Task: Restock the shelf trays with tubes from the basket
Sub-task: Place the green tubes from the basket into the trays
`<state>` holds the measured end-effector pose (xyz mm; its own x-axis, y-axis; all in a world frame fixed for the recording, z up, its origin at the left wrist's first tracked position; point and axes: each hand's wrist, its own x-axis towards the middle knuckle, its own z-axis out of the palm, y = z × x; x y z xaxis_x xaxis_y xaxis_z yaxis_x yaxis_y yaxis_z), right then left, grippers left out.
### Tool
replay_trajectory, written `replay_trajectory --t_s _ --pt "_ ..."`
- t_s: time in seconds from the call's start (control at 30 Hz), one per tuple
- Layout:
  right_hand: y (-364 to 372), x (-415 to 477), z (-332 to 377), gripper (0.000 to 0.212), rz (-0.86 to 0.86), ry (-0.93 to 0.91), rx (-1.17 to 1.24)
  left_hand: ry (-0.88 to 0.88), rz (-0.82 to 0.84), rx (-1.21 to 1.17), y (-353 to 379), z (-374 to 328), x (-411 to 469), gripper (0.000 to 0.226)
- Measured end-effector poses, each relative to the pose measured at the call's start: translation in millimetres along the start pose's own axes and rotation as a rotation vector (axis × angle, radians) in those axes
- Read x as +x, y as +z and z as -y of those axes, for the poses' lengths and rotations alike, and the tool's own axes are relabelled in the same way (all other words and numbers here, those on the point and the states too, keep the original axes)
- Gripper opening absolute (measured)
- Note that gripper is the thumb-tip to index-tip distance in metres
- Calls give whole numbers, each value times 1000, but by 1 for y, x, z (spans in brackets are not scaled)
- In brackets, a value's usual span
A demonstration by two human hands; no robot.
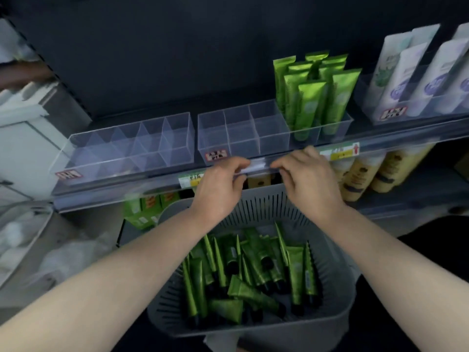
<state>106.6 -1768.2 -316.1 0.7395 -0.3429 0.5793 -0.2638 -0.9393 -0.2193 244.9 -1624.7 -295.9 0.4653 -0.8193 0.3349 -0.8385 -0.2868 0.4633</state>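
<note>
A grey slotted basket (337, 295) sits low in front of me, holding several green tubes (243, 293) with black caps lying in a heap. On the shelf above, a clear divided tray (241, 133) has bare compartments on its left and several green tubes (312, 97) standing upright at its right end. A second clear tray (127, 148) stands to the left. My left hand (218, 184) and my right hand (307, 176) both reach to the clear front rail (258, 166) of the shelf, fingers curled over its edge. Neither hand holds a tube.
White and purple tubes (416, 80) fill a tray at the far right. Yellow bottles (365, 174) and green boxes (142, 209) stand on the lower shelf behind the basket. A white cabinet (22, 138) and pale bags (28, 240) lie to the left.
</note>
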Motion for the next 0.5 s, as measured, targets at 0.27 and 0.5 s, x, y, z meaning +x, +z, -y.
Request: replay_trajectory --t_s 0.27,0.5 --pt "85 -72 17 32 764 199 27 -428 290 13 53 56 -73 26" --pt "133 -94 29 39 945 370 96 -586 310 -67 80 87 -105 28"
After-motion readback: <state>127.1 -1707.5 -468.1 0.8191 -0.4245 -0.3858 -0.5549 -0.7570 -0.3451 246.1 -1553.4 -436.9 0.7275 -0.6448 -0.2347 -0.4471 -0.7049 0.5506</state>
